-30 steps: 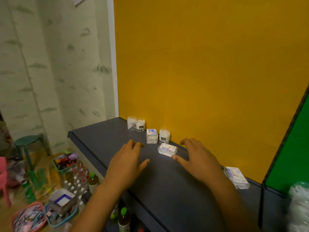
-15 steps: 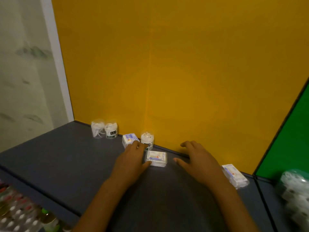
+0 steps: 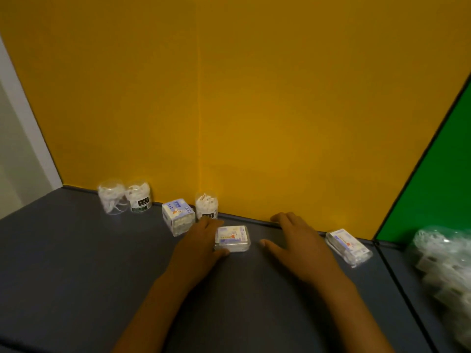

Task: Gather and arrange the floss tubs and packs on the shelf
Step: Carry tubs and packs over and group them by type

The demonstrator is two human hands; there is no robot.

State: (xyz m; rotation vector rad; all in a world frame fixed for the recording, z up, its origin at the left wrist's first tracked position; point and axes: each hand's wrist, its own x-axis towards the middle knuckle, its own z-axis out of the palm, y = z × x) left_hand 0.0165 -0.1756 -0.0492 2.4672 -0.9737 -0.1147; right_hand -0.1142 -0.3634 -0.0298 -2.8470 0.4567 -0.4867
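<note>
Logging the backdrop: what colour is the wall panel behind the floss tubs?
Yellow-orange wall panel, plain, seen in the head view.

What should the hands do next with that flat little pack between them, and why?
Probably close the left hand on the flat pack and slide it back toward the row by the yellow wall. Its fingers already touch the pack, which lies apart from the upright pack and tub.

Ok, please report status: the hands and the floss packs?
Left hand touching flat pack, not gripping. Right hand open, empty. Nothing blocking.
</note>
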